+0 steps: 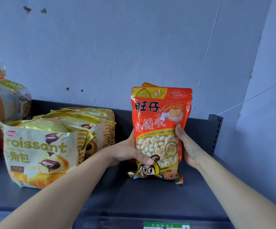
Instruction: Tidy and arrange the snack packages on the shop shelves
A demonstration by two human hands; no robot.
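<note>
Bag [158, 116] — one, orange, upright — gripped by left hand [129, 152], right hand [189, 147].

A small shop: a dark metal display shelf [134, 197] with a slotted upright [215, 133] stands against a scuffed pale wall [134, 47], stocked with identical croissant packs [36, 154] and an orange snack bag [160, 123], a printed label [166, 225] on its front edge.

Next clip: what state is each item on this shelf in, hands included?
Orange biscuit pouch: sealed, upright, base on the shelf, held from both sides.
Left hand: grips the pouch's left edge, thumb across the front.
Right hand: grips the pouch's right edge.
Second orange pouch: upright behind the first, mostly hidden.
Croissant bags: sealed, standing in a row front to back.
</note>
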